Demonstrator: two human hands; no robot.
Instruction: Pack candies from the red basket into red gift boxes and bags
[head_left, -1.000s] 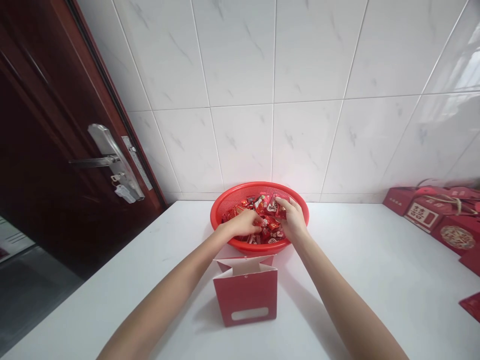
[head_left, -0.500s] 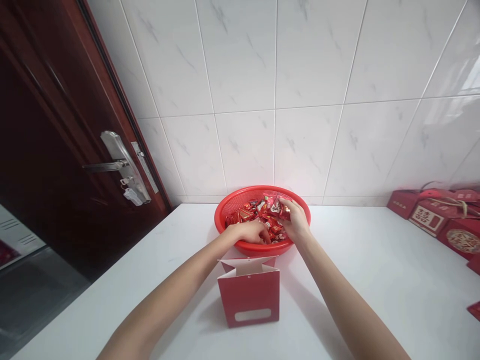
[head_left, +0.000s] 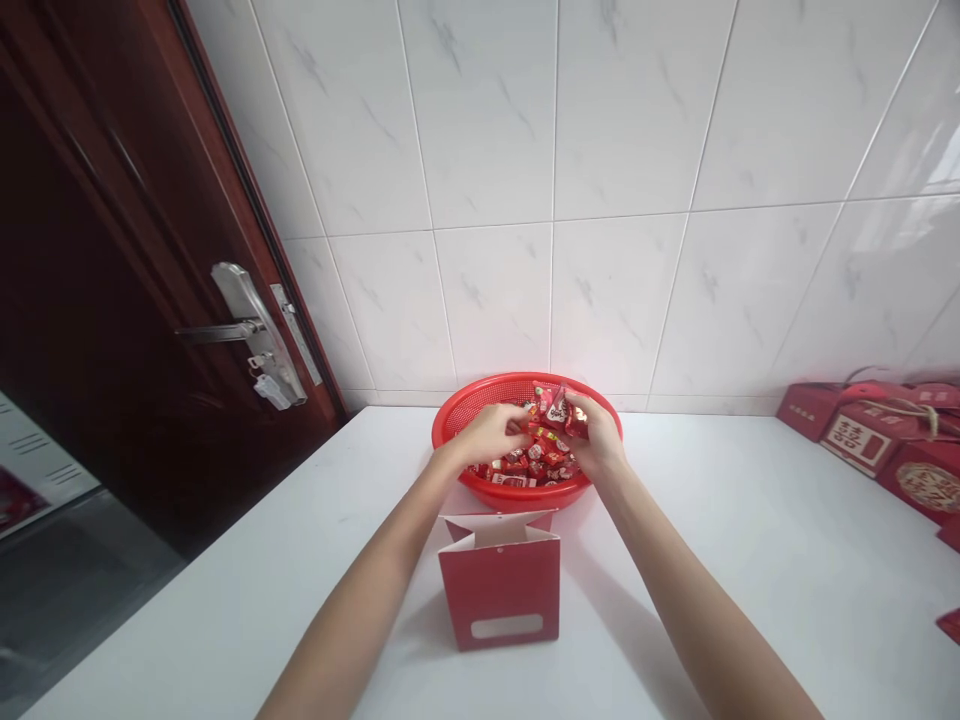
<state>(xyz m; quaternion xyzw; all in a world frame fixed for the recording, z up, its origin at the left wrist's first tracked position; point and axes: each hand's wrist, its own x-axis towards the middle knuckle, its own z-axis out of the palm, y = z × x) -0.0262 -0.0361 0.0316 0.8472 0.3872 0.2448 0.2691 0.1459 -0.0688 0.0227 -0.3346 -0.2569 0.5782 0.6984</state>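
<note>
A red plastic basket [head_left: 448,430] holds many small wrapped candies [head_left: 517,465], mostly in red wrappers. Above its right side, my right hand [head_left: 598,437] is closed around several red and pink candy packets [head_left: 556,405]. My left hand [head_left: 491,434] is over the basket's left side with its fingers bent together, close to the packets. What lies between the left fingertips, if anything, is too small and partly hidden to name. In front of the basket stands a red paper box [head_left: 501,595], its top open and a pale window low on its front.
Folded red gift boxes [head_left: 862,435] with rope handles sit at the right of the white table [head_left: 720,540]. A tiled wall [head_left: 495,290] rises behind. At left is a dark red door [head_left: 150,250] with a metal handle [head_left: 217,333] and hanging keys.
My left hand has lifted from among the candies at the basket's front and moved up, towards the packets. My right hand keeps its packets in nearly the same place.
</note>
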